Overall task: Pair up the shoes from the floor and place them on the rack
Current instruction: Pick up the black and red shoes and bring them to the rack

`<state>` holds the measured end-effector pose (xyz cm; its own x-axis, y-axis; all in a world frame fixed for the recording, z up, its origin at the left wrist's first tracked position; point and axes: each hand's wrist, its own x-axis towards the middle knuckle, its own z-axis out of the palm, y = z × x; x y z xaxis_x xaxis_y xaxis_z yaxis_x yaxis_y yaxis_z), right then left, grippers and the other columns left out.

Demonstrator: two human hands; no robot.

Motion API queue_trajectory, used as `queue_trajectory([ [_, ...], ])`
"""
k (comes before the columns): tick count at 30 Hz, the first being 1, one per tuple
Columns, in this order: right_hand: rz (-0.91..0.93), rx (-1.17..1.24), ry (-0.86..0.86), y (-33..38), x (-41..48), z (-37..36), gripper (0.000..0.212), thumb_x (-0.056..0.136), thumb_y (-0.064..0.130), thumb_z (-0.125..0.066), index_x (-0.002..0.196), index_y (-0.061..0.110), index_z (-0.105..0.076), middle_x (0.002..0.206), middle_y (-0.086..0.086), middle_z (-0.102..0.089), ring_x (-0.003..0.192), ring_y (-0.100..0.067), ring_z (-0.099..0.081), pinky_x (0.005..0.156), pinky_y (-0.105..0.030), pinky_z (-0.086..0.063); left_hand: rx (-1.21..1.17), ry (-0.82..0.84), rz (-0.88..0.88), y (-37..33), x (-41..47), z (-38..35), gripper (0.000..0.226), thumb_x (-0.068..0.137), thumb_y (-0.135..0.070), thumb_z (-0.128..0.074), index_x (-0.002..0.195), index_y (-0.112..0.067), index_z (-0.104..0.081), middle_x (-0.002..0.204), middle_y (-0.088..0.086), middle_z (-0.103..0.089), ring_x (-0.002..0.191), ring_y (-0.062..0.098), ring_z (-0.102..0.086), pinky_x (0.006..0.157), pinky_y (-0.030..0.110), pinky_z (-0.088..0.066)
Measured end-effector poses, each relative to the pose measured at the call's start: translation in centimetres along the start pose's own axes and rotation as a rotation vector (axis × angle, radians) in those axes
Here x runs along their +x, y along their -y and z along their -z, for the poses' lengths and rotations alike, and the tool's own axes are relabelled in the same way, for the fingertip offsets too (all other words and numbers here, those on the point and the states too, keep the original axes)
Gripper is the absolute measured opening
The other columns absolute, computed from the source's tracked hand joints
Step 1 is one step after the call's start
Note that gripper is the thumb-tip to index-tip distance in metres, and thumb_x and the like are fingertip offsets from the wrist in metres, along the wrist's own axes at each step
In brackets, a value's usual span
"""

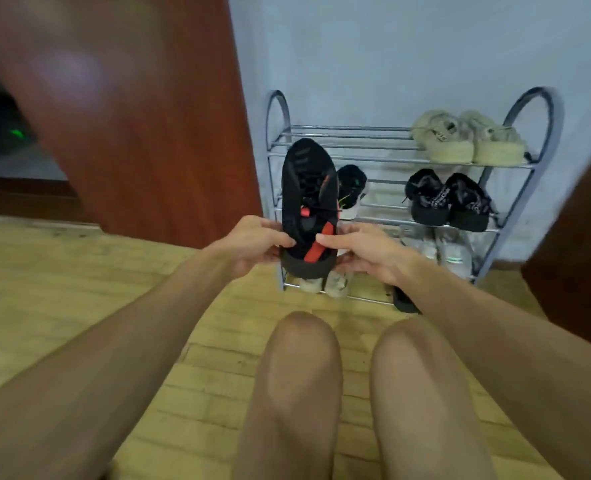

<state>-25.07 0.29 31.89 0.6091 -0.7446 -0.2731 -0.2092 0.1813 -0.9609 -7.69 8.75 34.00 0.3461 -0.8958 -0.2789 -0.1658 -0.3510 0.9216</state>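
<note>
Rack, metal, tiered, at the wall: beige pair top right, black pair middle right, each set side by side, heels out, so mates read together. Black-and-red shoe: held in the air before the rack's left side, long axis heel-near to toe-far, toe tilted up toward the shelves, probably for toe-first entry. Left hand, right hand: fingers clamped on either side of the heel, steadying it.

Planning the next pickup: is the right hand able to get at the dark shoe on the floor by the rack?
Probably not yet: the right hand and left hand both grip the black-and-red shoe. The dark shoe lies close below that forearm, unblocked, so likely yes once it lets go.
</note>
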Motion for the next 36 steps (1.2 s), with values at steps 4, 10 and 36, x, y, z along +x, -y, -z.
queue_trajectory([
  [4, -0.141, -0.192, 0.114, 1.0, 4.5, -6.8, 0.042, 0.081, 0.021, -0.075, 0.120, 0.008, -0.064, 0.117, -0.010, -0.068, 0.098, -0.030, -0.069, 0.080, -0.038, -0.059, -0.077, -0.073, 0.088, 4.7, 0.7, 6.5, 0.029, 0.082, 0.001, -0.065, 0.111, 0.000, -0.067, 0.101, 0.011, -0.069, 0.086, 0.022, -0.060, 0.069, 0.025, -0.051],
  [10, -0.272, -0.408, 0.187, -1.5, 9.4, -18.1, 0.041, 0.081, 0.008, -0.074, 0.119, 0.004, -0.058, 0.115, -0.007, -0.058, 0.098, -0.032, -0.063, 0.063, -0.034, -0.059, -0.205, -0.041, 0.228, 14.9, -0.2, 14.1, 0.029, 0.090, -0.013, -0.062, 0.117, -0.004, -0.065, 0.107, 0.007, -0.069, 0.094, 0.020, -0.062, 0.082, 0.029, -0.052],
  [36, -0.537, -0.951, 0.377, -27.3, 7.4, -27.3, 0.033, 0.073, 0.024, -0.076, 0.101, 0.010, -0.067, 0.097, -0.010, -0.072, 0.083, -0.026, -0.070, 0.076, -0.040, -0.061, -0.322, -0.848, 1.058, 52.5, -12.3, 20.1, 0.043, 0.091, -0.018, -0.055, 0.132, -0.009, -0.044, 0.133, 0.015, -0.053, 0.118, 0.034, -0.052, 0.091, 0.048, -0.047],
])
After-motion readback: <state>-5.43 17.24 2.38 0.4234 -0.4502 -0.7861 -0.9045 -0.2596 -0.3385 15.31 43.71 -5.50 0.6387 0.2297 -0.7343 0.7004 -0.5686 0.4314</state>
